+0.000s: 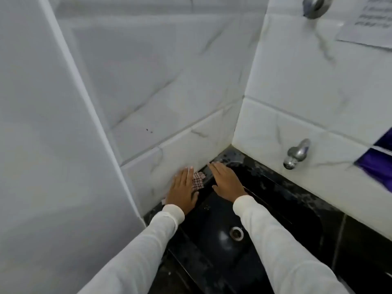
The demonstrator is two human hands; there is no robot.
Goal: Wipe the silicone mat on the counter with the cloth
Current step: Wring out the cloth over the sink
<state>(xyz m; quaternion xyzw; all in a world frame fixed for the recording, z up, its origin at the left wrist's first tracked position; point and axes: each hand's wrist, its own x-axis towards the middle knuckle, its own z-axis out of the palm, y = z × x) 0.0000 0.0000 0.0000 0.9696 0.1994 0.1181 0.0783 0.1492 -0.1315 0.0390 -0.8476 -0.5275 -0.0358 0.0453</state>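
Flat left hand [182, 190] hides most of the checked cloth [198, 181]; right hand [226, 181] flat, empty.

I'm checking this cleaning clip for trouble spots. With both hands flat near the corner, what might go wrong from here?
1. The checked cloth is bunched under the left hand against the wall tile, so a stroke may smear the tile instead of the dark surface.
2. The right hand rests by the black sink edge; it might slip into the basin.
3. The tap juts out nearby, so a wide sweep may hit it.
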